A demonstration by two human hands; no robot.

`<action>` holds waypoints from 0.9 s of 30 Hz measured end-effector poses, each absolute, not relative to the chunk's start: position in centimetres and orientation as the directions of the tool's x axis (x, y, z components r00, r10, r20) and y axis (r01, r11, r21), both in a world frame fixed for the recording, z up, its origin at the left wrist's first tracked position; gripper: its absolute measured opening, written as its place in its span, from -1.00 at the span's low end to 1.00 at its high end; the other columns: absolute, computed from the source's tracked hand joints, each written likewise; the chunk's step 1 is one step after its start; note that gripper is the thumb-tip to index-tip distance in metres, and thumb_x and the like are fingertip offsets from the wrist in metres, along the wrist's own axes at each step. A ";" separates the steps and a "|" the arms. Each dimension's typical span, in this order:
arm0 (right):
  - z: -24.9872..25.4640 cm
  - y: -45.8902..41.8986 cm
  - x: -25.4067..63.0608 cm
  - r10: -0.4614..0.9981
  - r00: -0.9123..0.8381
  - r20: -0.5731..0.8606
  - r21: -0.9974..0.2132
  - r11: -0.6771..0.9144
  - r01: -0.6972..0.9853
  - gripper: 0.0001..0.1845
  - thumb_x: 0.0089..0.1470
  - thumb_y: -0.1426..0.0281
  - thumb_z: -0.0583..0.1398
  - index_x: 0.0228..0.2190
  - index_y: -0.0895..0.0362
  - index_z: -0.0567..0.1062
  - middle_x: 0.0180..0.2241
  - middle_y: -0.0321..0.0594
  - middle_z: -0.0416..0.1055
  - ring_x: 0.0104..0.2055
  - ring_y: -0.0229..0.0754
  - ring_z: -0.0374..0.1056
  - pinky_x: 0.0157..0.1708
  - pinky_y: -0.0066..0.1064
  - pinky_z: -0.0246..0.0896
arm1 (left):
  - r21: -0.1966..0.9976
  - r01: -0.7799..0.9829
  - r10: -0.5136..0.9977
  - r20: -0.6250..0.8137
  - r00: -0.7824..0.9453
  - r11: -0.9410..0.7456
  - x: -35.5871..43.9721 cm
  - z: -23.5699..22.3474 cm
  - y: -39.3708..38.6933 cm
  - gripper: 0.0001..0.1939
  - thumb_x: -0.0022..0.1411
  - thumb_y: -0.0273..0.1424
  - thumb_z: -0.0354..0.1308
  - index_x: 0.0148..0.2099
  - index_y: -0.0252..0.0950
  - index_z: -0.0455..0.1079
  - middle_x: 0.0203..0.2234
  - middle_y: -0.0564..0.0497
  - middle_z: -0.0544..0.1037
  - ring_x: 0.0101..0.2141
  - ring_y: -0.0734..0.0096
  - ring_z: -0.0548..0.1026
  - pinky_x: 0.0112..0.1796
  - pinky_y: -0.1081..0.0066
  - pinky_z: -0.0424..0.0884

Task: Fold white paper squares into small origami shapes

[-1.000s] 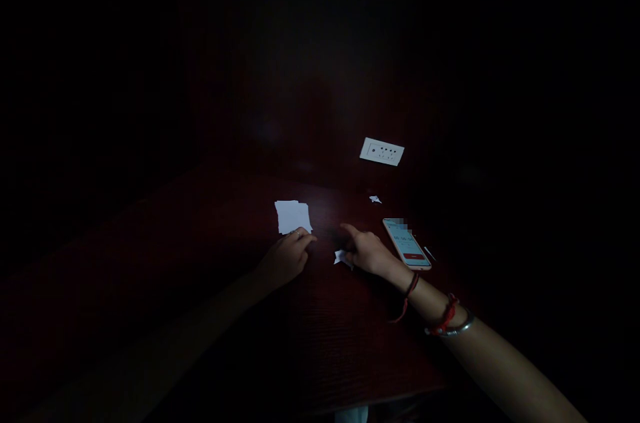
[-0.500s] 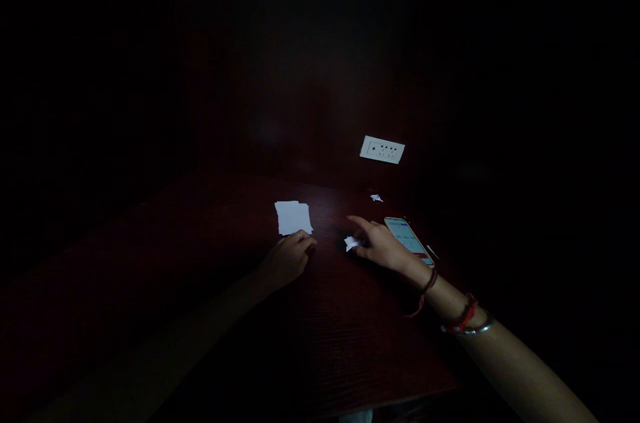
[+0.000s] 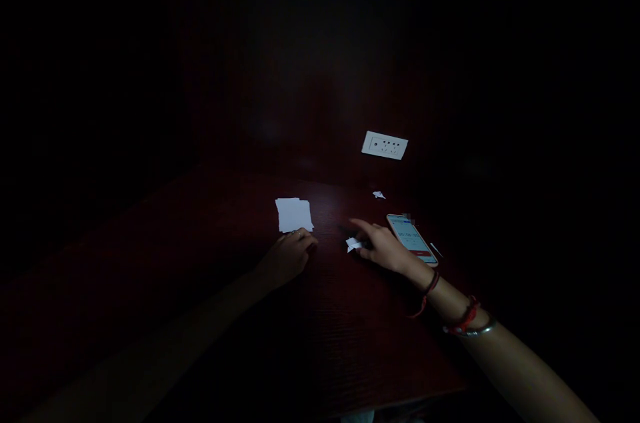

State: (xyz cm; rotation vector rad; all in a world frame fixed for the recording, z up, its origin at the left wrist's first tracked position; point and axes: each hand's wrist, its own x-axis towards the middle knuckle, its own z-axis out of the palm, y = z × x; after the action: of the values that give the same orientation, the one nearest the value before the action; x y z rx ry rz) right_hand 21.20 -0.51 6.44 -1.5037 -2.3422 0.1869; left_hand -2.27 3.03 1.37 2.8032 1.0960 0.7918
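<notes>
My left hand (image 3: 287, 257) rests on the dark red table at the near edge of a stack of white paper squares (image 3: 294, 215). Its fingers are curled in, a ring shows on one, and I see nothing held in them. To the right, my right hand (image 3: 383, 246) has its index finger stretched out and slightly blurred. A small folded white paper (image 3: 353, 245) sits at its thumb and lower fingers, partly hidden by them. The grip appears to be on the paper's right end. Red cords and a metal bangle circle the right wrist and forearm.
A phone (image 3: 413, 240) with a timer on its screen lies beside my right hand, with a thin white strip (image 3: 437, 250) to its right. Farther back is another small folded paper (image 3: 379, 195). A white socket plate (image 3: 385, 145) is on the back wall. The surroundings are very dark.
The view has shifted slightly. My right hand and the folded paper have come a little closer to me together. The left hand is nearly still, its fingers slightly more curled.
</notes>
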 end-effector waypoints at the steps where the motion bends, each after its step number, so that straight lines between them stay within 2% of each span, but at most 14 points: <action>1: 6.8 -0.5 21.3 0.896 -0.382 0.225 -0.292 0.436 0.851 -0.29 -0.15 0.46 0.14 0.06 0.04 0.02 -0.24 -0.21 0.33 -0.20 -0.18 0.22 -0.20 -0.34 0.05 | 0.204 0.624 0.639 0.447 0.626 -0.754 -2.3 1.4 2.9 -0.66 0.04 -0.63 -0.13 -0.13 -0.26 0.23 -0.23 0.00 0.29 -0.21 0.37 0.28 -0.18 0.35 0.22; 5: 6.6 -0.6 21.6 0.906 -0.401 0.139 -0.287 0.424 0.859 -0.21 -0.20 0.34 0.21 0.07 0.04 0.00 -0.18 -0.15 0.29 -0.18 -0.14 0.21 -0.19 -0.30 0.05 | 0.189 0.598 0.611 0.447 0.654 -0.779 -1.9 1.2 2.1 -0.65 0.04 -0.63 -0.13 -0.11 -0.27 0.21 -0.19 0.00 0.27 -0.18 0.37 0.26 -0.16 0.35 0.20; 8: 5.5 -0.4 21.8 0.913 -0.400 0.086 -0.300 0.406 0.863 -0.22 -0.19 0.36 0.21 0.07 0.04 0.02 -0.18 -0.16 0.29 -0.17 -0.15 0.21 -0.17 -0.30 0.04 | 0.154 0.587 0.589 0.428 0.685 -0.795 -1.2 1.1 1.7 -0.63 0.04 -0.63 -0.12 -0.08 -0.27 0.20 -0.16 -0.01 0.26 -0.17 0.34 0.24 -0.17 0.35 0.19; 13: 5.0 0.9 22.9 0.894 -0.424 0.147 -0.299 0.448 0.842 -0.28 -0.16 0.42 0.19 0.05 0.05 0.05 -0.27 -0.23 0.34 -0.20 -0.19 0.24 -0.17 -0.33 0.05 | 0.060 0.613 0.585 0.384 0.714 -0.788 0.9 1.8 3.2 -0.67 0.05 -0.61 -0.12 -0.12 -0.29 0.24 -0.21 -0.04 0.30 -0.22 0.32 0.29 -0.19 0.32 0.20; 18: 6.5 4.5 26.6 0.870 -0.428 0.246 -0.263 0.485 0.834 -0.33 -0.15 0.43 0.19 0.02 0.09 0.08 -0.25 -0.23 0.36 -0.17 -0.22 0.25 -0.16 -0.37 0.06 | 0.064 0.655 0.624 0.386 0.679 -0.753 6.0 2.7 8.3 -0.71 0.10 -0.56 -0.13 -0.13 -0.28 0.25 -0.20 -0.06 0.29 -0.22 0.30 0.31 -0.18 0.33 0.20; 22: 7.3 8.9 30.5 0.902 -0.341 0.263 -0.202 0.398 0.895 -0.35 -0.18 0.47 0.21 -0.01 0.10 0.13 -0.21 -0.21 0.36 -0.13 -0.22 0.25 -0.13 -0.36 0.06 | 0.085 0.688 0.653 0.419 0.632 -0.721 10.6 2.4 13.4 -0.74 0.11 -0.54 -0.13 -0.15 -0.31 0.26 -0.21 -0.09 0.31 -0.26 0.29 0.35 -0.25 0.34 0.25; 27: 7.1 14.7 34.7 0.921 -0.256 0.292 -0.146 0.308 0.940 -0.50 -0.19 0.50 0.22 -0.14 0.13 0.25 -0.24 -0.21 0.40 -0.15 -0.22 0.29 -0.17 -0.40 0.13 | 0.130 0.740 0.698 0.471 0.539 -0.660 13.3 1.0 18.5 -0.78 0.11 -0.53 -0.12 -0.19 -0.36 0.28 -0.26 -0.12 0.34 -0.30 0.29 0.38 -0.27 0.32 0.26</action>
State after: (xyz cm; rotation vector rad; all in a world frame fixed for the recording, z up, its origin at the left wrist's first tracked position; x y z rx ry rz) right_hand 34.71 14.73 7.14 -1.6761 -2.2589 -0.0820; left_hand 13.33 18.53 1.04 2.8296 1.3250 0.8043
